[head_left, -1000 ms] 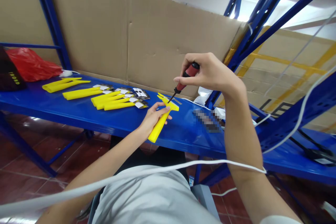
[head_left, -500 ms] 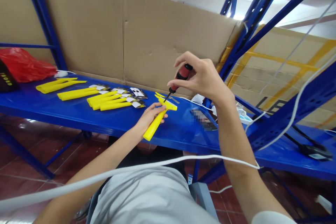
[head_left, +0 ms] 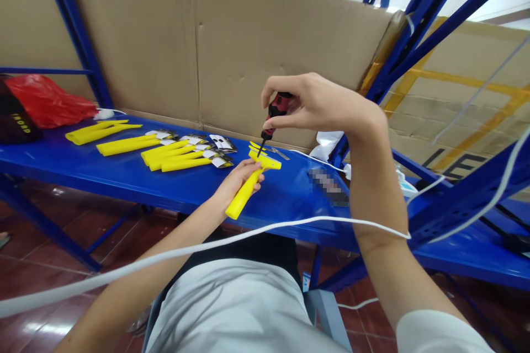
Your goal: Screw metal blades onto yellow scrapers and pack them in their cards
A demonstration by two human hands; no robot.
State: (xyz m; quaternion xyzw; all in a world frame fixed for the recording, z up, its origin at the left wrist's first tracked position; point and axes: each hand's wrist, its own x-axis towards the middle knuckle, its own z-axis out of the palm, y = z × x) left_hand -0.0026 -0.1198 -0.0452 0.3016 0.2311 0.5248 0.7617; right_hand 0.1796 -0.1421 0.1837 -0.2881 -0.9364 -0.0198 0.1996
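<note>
While handheld, one screwdriver (head_left: 274, 107), one T-handle (head_left: 243, 194)

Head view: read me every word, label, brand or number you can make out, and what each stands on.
"LE": black letters on the cardboard at right.
"RO_D": yellow letters on the black item at far left; first and second-last characters unclear.
Too small to read: white labels among the yellow tools.
Blurred: the dark flat item.
No legible text: the held yellow tool and the screwdriver.
</note>
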